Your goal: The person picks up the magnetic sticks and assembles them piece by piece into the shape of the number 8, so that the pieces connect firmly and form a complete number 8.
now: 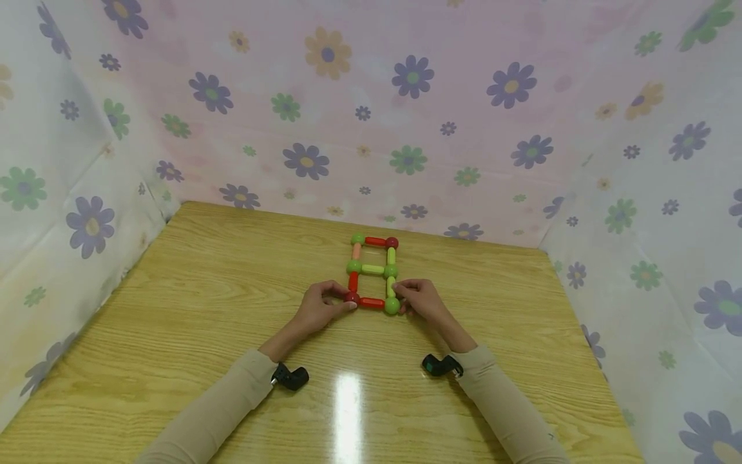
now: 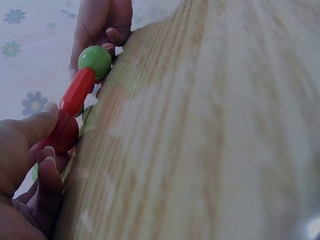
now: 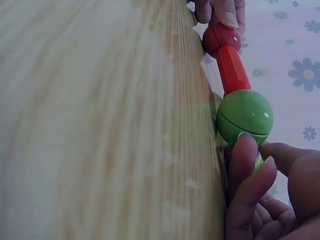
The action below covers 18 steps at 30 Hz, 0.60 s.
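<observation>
A flat toy frame of coloured balls and rods (image 1: 373,269) lies on the table, forming two joined squares like a figure eight. My left hand (image 1: 317,308) pinches the dark red ball (image 2: 64,131) at its near left corner between thumb and fingers. Beside the near right corner, my right hand (image 1: 423,299) grips the yellow-green rod (image 1: 391,283), its fingertips also against the green ball (image 3: 245,117). A red rod (image 1: 372,303) joins these two balls. Another red rod (image 1: 353,282) runs up the left side, with an orange rod (image 1: 356,251) beyond it.
The wooden table (image 1: 243,258) carries the frame near its far middle. A flowered cloth (image 1: 359,129) stands behind it and along both sides. Black wrist devices (image 1: 292,378) are strapped at both sleeves. Light glares off the table's near part.
</observation>
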Tool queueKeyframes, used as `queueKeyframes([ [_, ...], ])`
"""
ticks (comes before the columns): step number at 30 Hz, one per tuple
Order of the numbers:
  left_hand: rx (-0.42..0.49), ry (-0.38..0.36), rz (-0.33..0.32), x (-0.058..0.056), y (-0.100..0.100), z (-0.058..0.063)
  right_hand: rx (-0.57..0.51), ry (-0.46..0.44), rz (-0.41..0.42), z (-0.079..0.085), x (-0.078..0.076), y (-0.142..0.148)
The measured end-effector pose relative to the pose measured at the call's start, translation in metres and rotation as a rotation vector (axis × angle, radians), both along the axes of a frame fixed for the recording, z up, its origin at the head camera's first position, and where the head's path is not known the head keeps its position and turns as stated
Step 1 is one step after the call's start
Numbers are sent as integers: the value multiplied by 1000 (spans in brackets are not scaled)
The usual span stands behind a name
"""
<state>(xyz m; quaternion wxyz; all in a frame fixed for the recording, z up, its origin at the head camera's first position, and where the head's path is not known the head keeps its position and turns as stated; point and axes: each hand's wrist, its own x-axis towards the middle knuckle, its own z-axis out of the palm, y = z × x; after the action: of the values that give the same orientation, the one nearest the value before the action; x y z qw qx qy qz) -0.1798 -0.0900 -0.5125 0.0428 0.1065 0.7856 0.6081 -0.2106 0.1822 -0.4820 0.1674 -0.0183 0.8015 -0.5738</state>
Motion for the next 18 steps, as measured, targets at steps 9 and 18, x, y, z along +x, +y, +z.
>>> queueKeyframes([
  [9,0,-47,-11,1,-1,1,-6,44,8,-10,-2,5],
  [18,27,-69,-25,0,-9,0,-67,40,36,-15,-3,11],
])
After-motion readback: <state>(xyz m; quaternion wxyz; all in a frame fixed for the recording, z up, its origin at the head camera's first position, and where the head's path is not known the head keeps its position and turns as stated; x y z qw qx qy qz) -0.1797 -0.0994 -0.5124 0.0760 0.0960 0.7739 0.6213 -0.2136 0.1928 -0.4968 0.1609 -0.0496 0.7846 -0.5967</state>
